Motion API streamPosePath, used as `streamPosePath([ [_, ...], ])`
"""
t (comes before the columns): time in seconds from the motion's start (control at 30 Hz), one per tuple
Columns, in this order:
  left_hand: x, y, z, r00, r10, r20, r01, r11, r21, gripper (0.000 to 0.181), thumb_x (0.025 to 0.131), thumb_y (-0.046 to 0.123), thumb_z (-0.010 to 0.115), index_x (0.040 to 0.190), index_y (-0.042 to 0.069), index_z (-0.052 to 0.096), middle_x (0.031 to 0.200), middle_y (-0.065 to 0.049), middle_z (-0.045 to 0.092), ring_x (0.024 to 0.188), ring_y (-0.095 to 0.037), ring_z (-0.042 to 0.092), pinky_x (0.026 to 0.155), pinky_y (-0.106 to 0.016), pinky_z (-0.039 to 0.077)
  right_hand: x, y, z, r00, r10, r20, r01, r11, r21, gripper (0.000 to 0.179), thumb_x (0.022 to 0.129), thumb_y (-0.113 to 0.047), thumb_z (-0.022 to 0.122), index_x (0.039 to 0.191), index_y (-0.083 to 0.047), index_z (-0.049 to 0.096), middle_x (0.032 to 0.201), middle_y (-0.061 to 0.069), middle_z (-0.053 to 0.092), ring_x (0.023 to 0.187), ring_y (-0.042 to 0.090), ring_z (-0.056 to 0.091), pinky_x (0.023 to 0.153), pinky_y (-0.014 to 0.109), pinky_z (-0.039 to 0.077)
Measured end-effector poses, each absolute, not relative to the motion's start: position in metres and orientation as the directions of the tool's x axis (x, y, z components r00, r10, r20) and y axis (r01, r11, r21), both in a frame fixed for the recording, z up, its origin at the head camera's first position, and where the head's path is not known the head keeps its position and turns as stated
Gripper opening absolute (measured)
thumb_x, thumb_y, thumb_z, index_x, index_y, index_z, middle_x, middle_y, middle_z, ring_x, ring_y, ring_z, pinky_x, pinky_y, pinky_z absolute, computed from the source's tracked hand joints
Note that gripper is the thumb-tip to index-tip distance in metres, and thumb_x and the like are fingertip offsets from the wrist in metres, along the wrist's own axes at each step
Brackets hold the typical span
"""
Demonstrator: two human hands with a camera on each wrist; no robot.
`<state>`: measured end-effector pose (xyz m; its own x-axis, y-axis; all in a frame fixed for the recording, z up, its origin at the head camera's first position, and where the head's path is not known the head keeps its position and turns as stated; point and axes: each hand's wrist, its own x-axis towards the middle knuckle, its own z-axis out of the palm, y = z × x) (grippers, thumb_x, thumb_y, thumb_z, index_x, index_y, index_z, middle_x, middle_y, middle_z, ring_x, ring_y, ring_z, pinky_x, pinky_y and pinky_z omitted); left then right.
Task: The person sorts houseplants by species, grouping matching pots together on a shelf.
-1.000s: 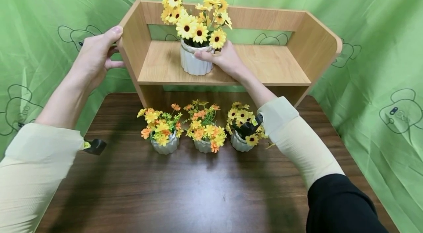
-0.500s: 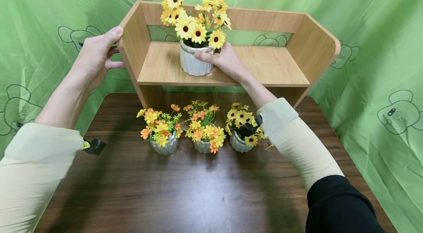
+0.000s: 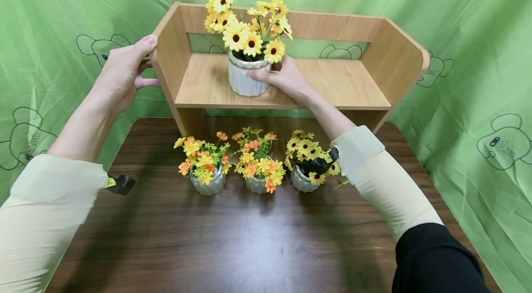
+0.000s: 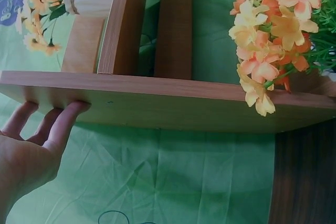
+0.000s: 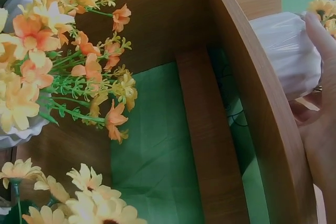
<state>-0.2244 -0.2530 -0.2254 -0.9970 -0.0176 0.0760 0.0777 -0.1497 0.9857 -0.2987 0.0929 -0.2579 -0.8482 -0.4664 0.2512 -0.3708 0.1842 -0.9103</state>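
Note:
My right hand [image 3: 287, 78] holds a white ribbed flowerpot [image 3: 243, 80] of yellow daisies [image 3: 251, 43] at its right side. The pot stands on the upper board of a wooden shelf [image 3: 332, 80], left of its middle. In the head view the thumb lies across the front of the pot; the other fingers are mostly hidden behind it. My left hand [image 3: 120, 71] touches the shelf's left side panel [image 4: 173, 103]. Its fingers [image 4: 65, 121] press nearly straight on the panel's outer face, with the thumb at the front edge.
Three more potted flowers stand in a row on the dark table [image 3: 232, 247] before the shelf: an orange-and-yellow left pot [image 3: 209, 184], a similar middle pot [image 3: 255, 185], and a yellow daisy pot [image 3: 303, 182] partly behind the right wrist camera. Green cloth [image 3: 469, 99] surrounds the table.
My right forearm has shifted slightly right, and the thumb has slid a little right and down on the pot. The left hand stays at the side panel. The pot keeps its place.

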Motion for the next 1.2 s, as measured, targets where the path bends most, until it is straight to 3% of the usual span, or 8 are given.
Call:
streamPosePath([
  [0.13, -0.225, -0.252, -0.225, -0.997, -0.021, 0.073, 0.075, -0.144, 0.987, 0.045, 0.096, 0.034, 0.073, 0.132, 0.008, 0.068, 0.137, -0.002, 0.051, 0.118, -0.018, 0.060, 0.069, -0.029, 0.067, -0.296, 0.099, -0.258, -0.850, -0.470, 0.238, -0.370, 0.209, -0.905, 0.069, 0.089, -0.032, 0.079, 0.149, -0.020, 0.047, 0.136, 0.006, 0.063, 0.123, 0.020, 0.061, 0.111, 0.037, 0.053],
  [0.33, -0.225, -0.253, -0.225, -0.997, -0.010, 0.071, 0.072, -0.155, 0.985, 0.050, 0.097, 0.034, 0.072, 0.138, 0.007, 0.064, 0.140, -0.003, 0.051, 0.119, -0.019, 0.060, 0.071, -0.030, 0.068, -0.289, 0.112, -0.256, -0.879, -0.439, 0.185, -0.339, 0.305, -0.890, 0.081, 0.087, -0.042, 0.080, 0.156, -0.028, 0.040, 0.150, 0.003, 0.055, 0.136, 0.016, 0.053, 0.121, 0.041, 0.045],
  [0.57, -0.224, -0.254, -0.226, -0.998, -0.014, 0.066, 0.067, -0.152, 0.986, 0.047, 0.097, 0.034, 0.072, 0.137, 0.009, 0.066, 0.145, -0.004, 0.049, 0.121, -0.019, 0.059, 0.071, -0.030, 0.068, -0.282, 0.128, -0.258, -0.895, -0.427, 0.127, -0.291, 0.344, -0.893, 0.098, 0.088, -0.040, 0.079, 0.164, -0.018, 0.021, 0.156, 0.004, 0.050, 0.143, 0.017, 0.049, 0.127, 0.038, 0.038],
  [0.77, -0.224, -0.254, -0.227, -0.998, -0.013, 0.064, 0.065, -0.146, 0.987, 0.044, 0.097, 0.034, 0.071, 0.133, 0.009, 0.068, 0.142, -0.002, 0.051, 0.119, -0.018, 0.060, 0.071, -0.030, 0.068, -0.276, 0.141, -0.262, -0.883, -0.440, 0.163, -0.317, 0.303, -0.899, 0.085, 0.090, -0.035, 0.078, 0.161, -0.024, 0.032, 0.153, 0.006, 0.053, 0.142, 0.019, 0.051, 0.126, 0.041, 0.039],
  [1.0, -0.224, -0.253, -0.227, -0.997, -0.010, 0.072, 0.072, -0.144, 0.987, 0.049, 0.097, 0.035, 0.072, 0.137, 0.008, 0.065, 0.139, -0.003, 0.051, 0.118, -0.018, 0.061, 0.071, -0.030, 0.068, -0.264, 0.159, -0.264, -0.871, -0.436, 0.228, -0.357, 0.240, -0.903, 0.073, 0.093, -0.023, 0.074, 0.157, -0.019, 0.039, 0.150, 0.012, 0.055, 0.139, 0.023, 0.053, 0.122, 0.044, 0.045],
  [1.2, -0.224, -0.253, -0.226, -0.997, -0.015, 0.074, 0.076, -0.140, 0.987, 0.047, 0.097, 0.036, 0.071, 0.135, 0.008, 0.066, 0.143, -0.003, 0.050, 0.120, -0.019, 0.060, 0.071, -0.030, 0.068, -0.254, 0.173, -0.269, -0.862, -0.419, 0.285, -0.386, 0.179, -0.905, 0.062, 0.096, -0.014, 0.069, 0.153, -0.016, 0.046, 0.147, 0.018, 0.056, 0.136, 0.026, 0.056, 0.116, 0.037, 0.051],
])
